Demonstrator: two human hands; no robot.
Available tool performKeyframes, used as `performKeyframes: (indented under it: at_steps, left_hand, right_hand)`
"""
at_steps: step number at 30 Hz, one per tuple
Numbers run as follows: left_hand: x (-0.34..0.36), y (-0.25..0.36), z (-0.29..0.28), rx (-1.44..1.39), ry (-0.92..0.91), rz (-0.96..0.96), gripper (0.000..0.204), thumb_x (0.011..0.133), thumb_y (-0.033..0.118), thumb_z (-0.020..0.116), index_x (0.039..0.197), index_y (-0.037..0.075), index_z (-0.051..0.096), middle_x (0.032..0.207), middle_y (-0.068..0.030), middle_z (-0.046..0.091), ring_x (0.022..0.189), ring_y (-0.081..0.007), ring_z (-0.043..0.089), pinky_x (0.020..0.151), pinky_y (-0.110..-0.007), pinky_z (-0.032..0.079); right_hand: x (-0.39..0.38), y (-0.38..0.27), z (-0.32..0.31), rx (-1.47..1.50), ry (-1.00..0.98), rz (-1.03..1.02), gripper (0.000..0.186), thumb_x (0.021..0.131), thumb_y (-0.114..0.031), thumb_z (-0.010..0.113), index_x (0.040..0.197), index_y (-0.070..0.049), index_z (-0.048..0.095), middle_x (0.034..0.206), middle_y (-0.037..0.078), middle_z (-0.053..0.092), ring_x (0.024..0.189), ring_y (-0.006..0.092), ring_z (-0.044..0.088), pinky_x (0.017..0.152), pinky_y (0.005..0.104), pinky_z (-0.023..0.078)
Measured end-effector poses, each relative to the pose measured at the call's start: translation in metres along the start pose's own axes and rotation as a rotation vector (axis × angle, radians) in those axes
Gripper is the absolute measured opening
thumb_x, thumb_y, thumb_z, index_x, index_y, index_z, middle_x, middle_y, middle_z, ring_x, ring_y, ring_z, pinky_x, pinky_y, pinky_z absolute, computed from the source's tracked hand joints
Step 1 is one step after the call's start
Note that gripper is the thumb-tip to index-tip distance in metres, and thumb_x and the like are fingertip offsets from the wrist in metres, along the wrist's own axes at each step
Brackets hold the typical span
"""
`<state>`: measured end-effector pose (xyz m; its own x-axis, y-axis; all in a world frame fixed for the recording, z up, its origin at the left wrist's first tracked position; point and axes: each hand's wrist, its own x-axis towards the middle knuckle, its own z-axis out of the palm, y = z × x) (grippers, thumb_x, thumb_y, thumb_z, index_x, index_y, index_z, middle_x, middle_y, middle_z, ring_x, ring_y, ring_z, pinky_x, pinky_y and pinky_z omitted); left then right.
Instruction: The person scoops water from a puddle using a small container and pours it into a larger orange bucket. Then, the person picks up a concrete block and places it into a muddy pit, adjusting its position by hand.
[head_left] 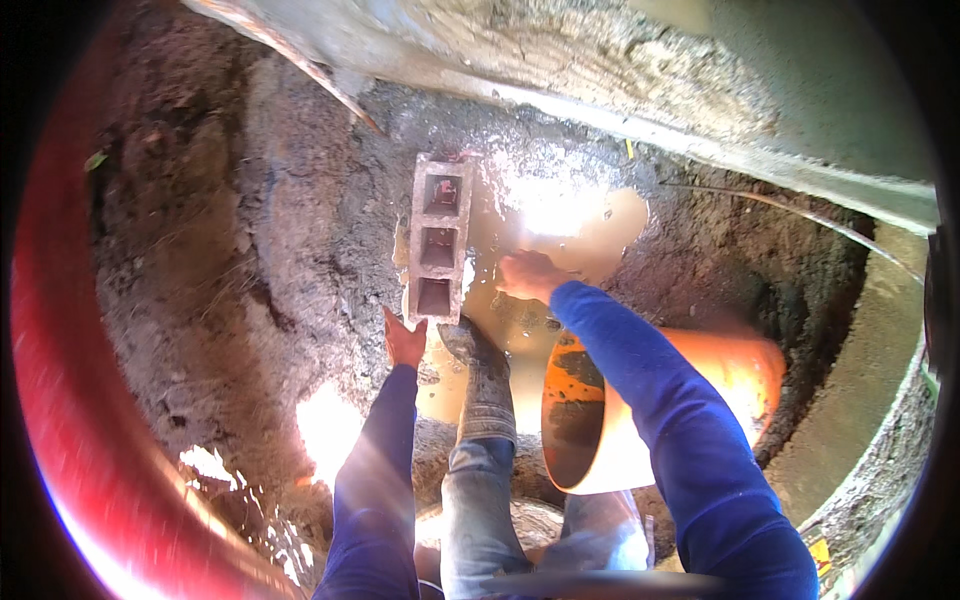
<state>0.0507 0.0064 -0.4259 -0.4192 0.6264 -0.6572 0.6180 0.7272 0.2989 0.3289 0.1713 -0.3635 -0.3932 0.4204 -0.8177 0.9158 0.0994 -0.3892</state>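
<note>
A hollow block (438, 231) with three square openings rests in mud and shallow brown water, its long side running away from me. At its near end is my left hand (405, 342), thumb and fingers spread in a V by the block's lower left corner; whether they touch it is unclear. My right hand (532, 275) is over the muddy water (600, 235), a little to the right of the block and apart from it. Its fingers point left, somewhat blurred, and their tips are hard to make out. No object shows in either hand.
A large orange pipe (690, 385) lies open-ended under my right forearm. My muddy boot (480, 365) stands just below the block. A concrete edge (640, 125) crosses the far side, with a thin rod (320, 80) sticking out. Earth walls (180, 250) rise at the left.
</note>
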Motion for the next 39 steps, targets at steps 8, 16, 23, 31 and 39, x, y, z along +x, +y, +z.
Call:
performKeyframes:
  at_steps: [8, 16, 23, 31, 39]
  left_hand:
    - [-0.276, -0.009, -0.075, -0.424, -0.269, -0.080, 0.078, 0.087, 0.010, 0.075, 0.153, -0.002, 0.036, 0.136, -0.0261, 0.061, 0.119, -0.0320, 0.066, 0.097, -0.038, 0.056]
    - [-0.491, 0.044, -0.148, -0.754, 0.004, -0.076, 0.049, 0.093, 0.011, 0.068, 0.136, -0.008, 0.057, 0.117, -0.0148, 0.073, 0.103, -0.0192, 0.070, 0.090, -0.032, 0.055]
    - [-0.493, 0.107, -0.184, -0.795, -0.077, 0.225, 0.045, 0.093, 0.011, 0.070, 0.133, -0.007, 0.059, 0.113, -0.0164, 0.074, 0.105, -0.0215, 0.071, 0.092, -0.033, 0.056]
    - [-0.423, 0.161, -0.257, -0.844, -0.298, 0.383, 0.044, 0.098, 0.013, 0.067, 0.135, -0.007, 0.056, 0.117, -0.0136, 0.072, 0.105, -0.0182, 0.068, 0.093, -0.032, 0.053]
    - [-0.433, 0.307, -0.328, -0.679, -0.574, 0.587, 0.050, 0.101, 0.017, 0.065, 0.143, -0.005, 0.049, 0.132, -0.0135, 0.066, 0.117, -0.0205, 0.065, 0.100, -0.033, 0.050]
  right_hand:
    - [-0.233, 0.027, -0.069, 0.248, 0.198, -0.146, 0.046, 0.095, -0.027, 0.069, 0.131, 0.002, 0.062, 0.118, 0.022, 0.072, 0.110, 0.0330, 0.070, 0.096, 0.0433, 0.055]
    - [-0.486, 0.073, -0.045, 0.577, 0.422, -0.079, 0.036, 0.094, -0.009, 0.068, 0.126, 0.006, 0.062, 0.098, 0.016, 0.075, 0.092, 0.0154, 0.071, 0.083, 0.0309, 0.056]
    - [-0.592, 0.115, 0.008, 0.704, 0.541, 0.127, 0.037, 0.089, -0.010, 0.069, 0.123, 0.004, 0.065, 0.098, 0.016, 0.077, 0.087, 0.0211, 0.074, 0.079, 0.0339, 0.058]
    - [-0.715, 0.014, -0.082, 0.440, 0.859, 0.204, 0.039, 0.094, -0.015, 0.066, 0.128, 0.004, 0.062, 0.107, 0.020, 0.075, 0.100, 0.0270, 0.074, 0.087, 0.0384, 0.058]
    - [-0.900, -0.007, -0.119, 0.419, 1.357, 0.191, 0.036, 0.093, -0.015, 0.069, 0.125, 0.003, 0.063, 0.103, 0.020, 0.075, 0.093, 0.0323, 0.075, 0.083, 0.0394, 0.058]
